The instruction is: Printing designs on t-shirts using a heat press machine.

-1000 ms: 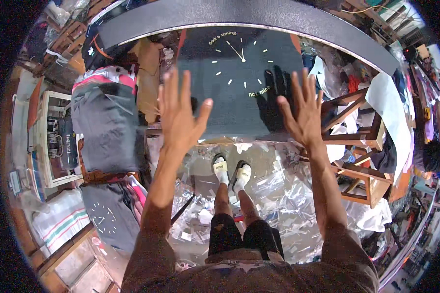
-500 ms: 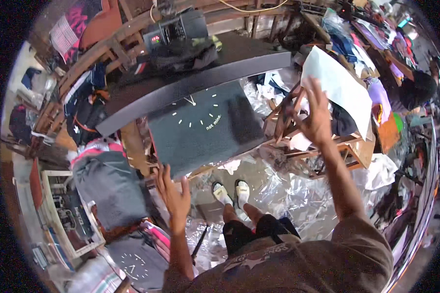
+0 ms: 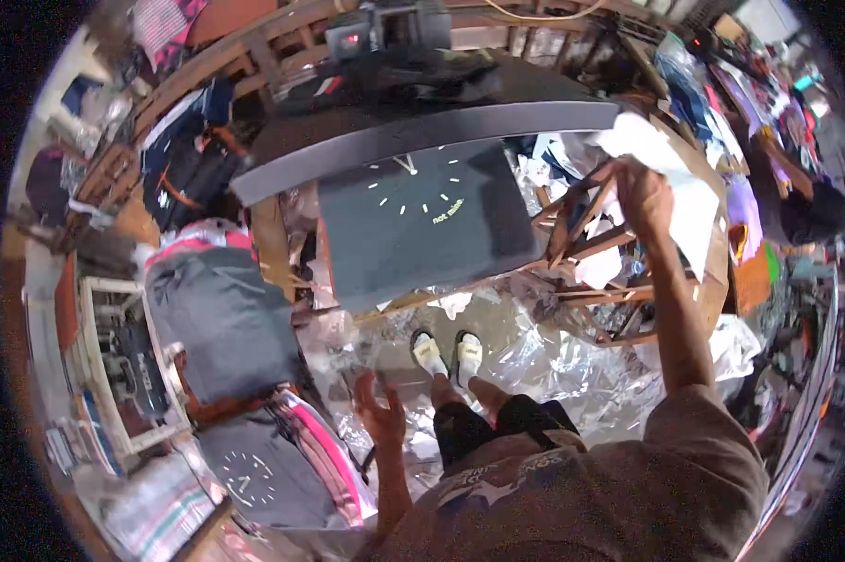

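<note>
My right hand (image 3: 645, 199) is closed at the near-left edge of a white sheet (image 3: 692, 225), which bends up around it. The sheet lies over a wooden stand on the right. My left hand (image 3: 380, 412) hangs low in front of my body, fingers apart and holding nothing. Ahead of me a dark grey cloth (image 3: 432, 248) with a white clock-face print lies flat. A long black plate with a grey edge (image 3: 432, 126) stands over its far part and hides its far edge.
Stacked dark cloth pieces (image 3: 221, 323) and another clock-printed piece (image 3: 273, 473) lie on the left, near a white frame (image 3: 113, 365). Clear plastic wrap (image 3: 554, 375) covers much of the floor. Behind the plate sits a control box (image 3: 352, 39). Another person (image 3: 811, 206) is at the far right.
My right hand went from spread over the sheet to closed at its edge, and the sheet's far part has bent. My left hand drew back from the dark cloth toward my body.
</note>
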Available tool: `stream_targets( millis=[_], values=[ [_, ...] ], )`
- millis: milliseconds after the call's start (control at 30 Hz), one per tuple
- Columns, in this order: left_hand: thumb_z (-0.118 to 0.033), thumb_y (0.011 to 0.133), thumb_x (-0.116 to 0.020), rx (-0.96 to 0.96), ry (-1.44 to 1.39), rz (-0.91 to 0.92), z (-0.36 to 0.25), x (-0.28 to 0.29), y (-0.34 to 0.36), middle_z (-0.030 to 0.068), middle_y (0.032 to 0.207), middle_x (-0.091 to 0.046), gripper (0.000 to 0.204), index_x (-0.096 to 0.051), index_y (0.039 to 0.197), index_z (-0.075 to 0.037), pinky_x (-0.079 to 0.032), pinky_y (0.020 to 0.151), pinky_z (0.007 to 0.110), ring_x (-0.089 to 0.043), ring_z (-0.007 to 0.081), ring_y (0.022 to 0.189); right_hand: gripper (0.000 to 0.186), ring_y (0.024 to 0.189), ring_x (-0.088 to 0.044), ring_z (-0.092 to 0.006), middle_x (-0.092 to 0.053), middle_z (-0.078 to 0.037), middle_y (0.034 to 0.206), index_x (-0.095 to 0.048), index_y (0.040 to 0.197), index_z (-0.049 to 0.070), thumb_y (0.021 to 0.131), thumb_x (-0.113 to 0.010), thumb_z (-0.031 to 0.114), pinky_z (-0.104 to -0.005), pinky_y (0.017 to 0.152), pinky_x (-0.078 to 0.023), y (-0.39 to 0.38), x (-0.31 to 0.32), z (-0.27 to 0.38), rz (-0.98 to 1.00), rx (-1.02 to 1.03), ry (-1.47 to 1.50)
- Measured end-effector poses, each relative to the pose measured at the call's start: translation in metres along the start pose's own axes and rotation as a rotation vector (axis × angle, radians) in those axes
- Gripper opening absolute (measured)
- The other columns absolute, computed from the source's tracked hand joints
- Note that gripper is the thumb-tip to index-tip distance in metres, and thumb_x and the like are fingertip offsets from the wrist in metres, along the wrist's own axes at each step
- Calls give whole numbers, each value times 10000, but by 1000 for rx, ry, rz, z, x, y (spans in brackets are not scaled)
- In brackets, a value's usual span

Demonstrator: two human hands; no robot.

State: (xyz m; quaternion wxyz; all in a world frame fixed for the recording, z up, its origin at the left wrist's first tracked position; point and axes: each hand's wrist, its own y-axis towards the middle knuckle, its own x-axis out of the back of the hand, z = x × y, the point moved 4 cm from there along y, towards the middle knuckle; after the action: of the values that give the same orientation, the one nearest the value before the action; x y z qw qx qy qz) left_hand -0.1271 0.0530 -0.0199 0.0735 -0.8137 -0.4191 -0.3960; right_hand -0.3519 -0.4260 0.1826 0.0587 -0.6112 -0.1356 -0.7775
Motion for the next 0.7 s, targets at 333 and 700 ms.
stream_targets(
  millis=[333,700],
  values=[
    [-226,924,-622,315,4,-29,-2,16,-13,228,1129,-610,371,-567,1185,32,-450,949,456,-578,397,1075,297,802,-673,-407,-699,-196,875,-702,1110,161,902,-577,333,-485,730,-549,-15,-127,201,93,425,156],
    [-177,885,-641,567,-62,-58,19,21,-66,217,1118,-614,323,-583,1147,4,-454,931,467,-571,402,1059,556,1225,-529,-407,-582,-243,1274,-525,1374,145,939,-502,491,-443,1051,-415,32,-172,188,155,697,187]
  ],
)
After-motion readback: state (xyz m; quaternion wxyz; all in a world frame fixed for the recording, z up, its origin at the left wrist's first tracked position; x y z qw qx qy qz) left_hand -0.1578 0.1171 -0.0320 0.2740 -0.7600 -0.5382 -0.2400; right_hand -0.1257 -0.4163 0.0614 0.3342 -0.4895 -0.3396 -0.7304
